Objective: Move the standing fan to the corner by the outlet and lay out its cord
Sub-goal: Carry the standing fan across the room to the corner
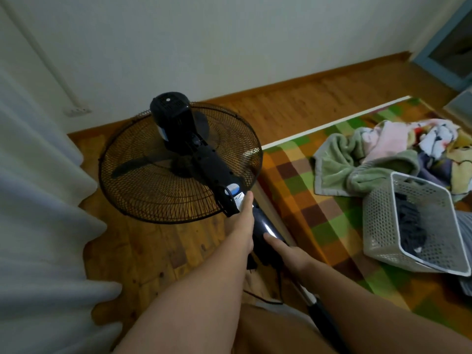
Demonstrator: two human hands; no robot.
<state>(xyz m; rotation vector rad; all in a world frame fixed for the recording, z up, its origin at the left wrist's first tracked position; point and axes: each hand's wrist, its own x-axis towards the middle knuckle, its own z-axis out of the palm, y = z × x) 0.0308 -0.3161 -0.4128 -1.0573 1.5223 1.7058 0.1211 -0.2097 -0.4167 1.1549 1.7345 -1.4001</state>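
Beside bed [301,180]: fan [178,162] tilted head-forward over wood floor, cage toward outlet [76,111] on wall in corner. Left hand [241,223] clamped on fan column just below head; right hand [286,251] clamped on column lower down. Cord [263,298] trails on floor beneath arms. Judgement: carry low, keep cage off curtain [38,200], set base down near outlet, mind cord underfoot. Sticker on column, unreadable.

A checkered blanket [301,200] in green, orange and brown is covering the bed. A white perforated basket [408,226] is sitting tilted on it, holding dark cloth. Crumpled towels and clothes [378,152] are lying just behind the basket. A pale curtain [38,200] is hanging at left.
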